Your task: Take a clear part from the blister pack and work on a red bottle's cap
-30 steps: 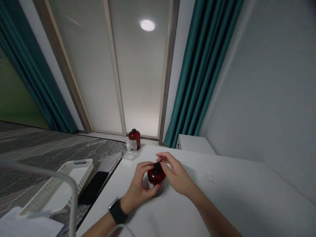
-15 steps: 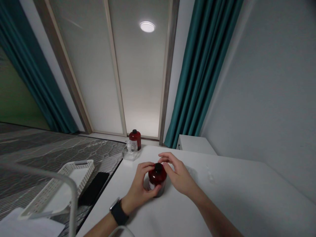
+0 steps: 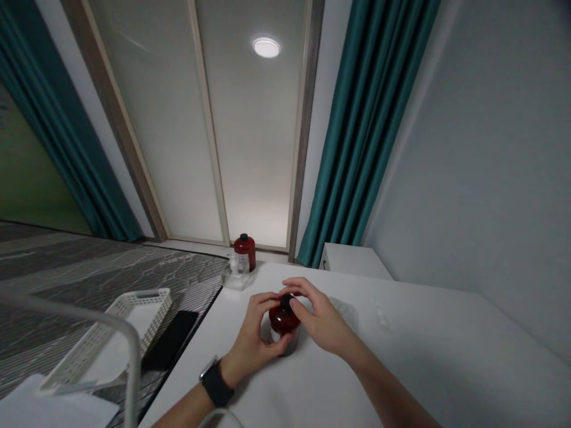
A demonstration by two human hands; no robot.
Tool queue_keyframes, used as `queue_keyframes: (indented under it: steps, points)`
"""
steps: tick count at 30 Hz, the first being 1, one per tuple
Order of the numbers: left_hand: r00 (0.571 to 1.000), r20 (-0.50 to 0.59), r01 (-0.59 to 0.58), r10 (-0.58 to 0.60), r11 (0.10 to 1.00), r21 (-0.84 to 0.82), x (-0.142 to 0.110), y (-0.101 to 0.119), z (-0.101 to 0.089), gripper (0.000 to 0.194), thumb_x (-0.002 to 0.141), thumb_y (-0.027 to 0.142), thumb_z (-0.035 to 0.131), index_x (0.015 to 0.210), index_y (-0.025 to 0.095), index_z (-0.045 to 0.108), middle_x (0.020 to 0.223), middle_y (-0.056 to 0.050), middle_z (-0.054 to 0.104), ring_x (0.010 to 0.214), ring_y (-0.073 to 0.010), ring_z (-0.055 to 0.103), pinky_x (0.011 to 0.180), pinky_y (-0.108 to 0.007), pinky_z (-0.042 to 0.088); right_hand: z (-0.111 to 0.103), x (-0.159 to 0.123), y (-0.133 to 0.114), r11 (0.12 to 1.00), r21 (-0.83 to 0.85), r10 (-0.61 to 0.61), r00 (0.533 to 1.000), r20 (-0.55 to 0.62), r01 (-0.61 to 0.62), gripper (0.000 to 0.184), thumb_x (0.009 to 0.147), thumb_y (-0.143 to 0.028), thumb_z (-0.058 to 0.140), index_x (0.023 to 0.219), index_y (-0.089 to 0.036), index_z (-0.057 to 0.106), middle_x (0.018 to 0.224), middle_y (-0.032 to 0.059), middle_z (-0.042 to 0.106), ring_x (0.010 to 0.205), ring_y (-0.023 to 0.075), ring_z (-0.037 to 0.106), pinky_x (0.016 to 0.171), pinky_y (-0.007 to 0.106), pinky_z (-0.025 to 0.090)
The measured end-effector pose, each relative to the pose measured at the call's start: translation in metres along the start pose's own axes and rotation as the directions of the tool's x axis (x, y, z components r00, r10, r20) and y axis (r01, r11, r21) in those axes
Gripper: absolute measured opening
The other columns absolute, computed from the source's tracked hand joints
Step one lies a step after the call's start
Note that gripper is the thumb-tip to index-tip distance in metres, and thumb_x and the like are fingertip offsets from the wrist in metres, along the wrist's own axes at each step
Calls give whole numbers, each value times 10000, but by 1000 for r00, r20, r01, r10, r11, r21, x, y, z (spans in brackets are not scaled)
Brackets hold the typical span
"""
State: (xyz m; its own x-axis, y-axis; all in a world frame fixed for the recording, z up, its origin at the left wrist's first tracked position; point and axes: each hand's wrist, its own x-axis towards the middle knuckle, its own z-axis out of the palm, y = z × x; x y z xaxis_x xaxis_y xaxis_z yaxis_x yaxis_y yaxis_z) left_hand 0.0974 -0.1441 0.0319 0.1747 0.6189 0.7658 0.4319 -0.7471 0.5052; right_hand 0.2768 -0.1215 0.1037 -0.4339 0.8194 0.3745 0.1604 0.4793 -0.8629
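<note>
White tabletop [image 3: 414,356]: round dark-red bottle [image 3: 284,324] stands mid-table, left hand [image 3: 253,336] curled round its body, right hand [image 3: 323,318] half-closed over black cap [image 3: 286,300]. Prob. heavy-ish, slick; hold by body.

One head-worn view, looking forward and down: close above the left hand [image 3: 252,340] and right hand [image 3: 322,321] at the white table [image 3: 423,339] — wide enough to reach the panelled far wall [image 3: 254,148] and teal curtains [image 3: 370,131].

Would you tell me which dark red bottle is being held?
The nearer bottle, held between the left hand and right hand; the farther bottle stands untouched.
</note>
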Motion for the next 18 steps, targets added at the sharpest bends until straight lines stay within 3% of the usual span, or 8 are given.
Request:
queue_keyframes:
  steps: [6, 11, 18]
  points:
    - [1000, 13, 3, -3, 1000, -3, 1, 1, 1, 548, 778, 185, 697, 1267, 264, 463, 1216, -104, 518, 1131, -288, 527, 945, -481, 495, 3, -1, 0, 1000, 14, 27, 998, -52, -27, 329, 886, -135, 462, 1183, -238, 556, 1018, 32, 654, 1016, 168, 642, 963, 361, 497]
    - [1000, -1, -7, 7, 1000, -8, 1, 1, 1, 553, 772, 178, 696, 1268, 257, 463, 1216, -101, 515, 1135, -282, 523, 952, -469, 492, 4, -1, -3, 1000, -18, -4, 1000, -28, 3, 361, 872, -111, 461, 1194, -241, 556, 1120, 44, 645, 1104, 175, 611, 1024, 382, 456]
    - [1000, 8, 4, -4, 1000, -4, 1, 1, 0, 558, 766, 179, 704, 1267, 254, 470, 1225, -105, 521, 1137, -288, 524, 952, -473, 486, 3, -1, -1, 998, -66, 1, 999, -54, -4, 383, 858, -90, 455, 1192, -244, 558, 1056, 35, 618, 1057, 172, 611, 1007, 380, 461]
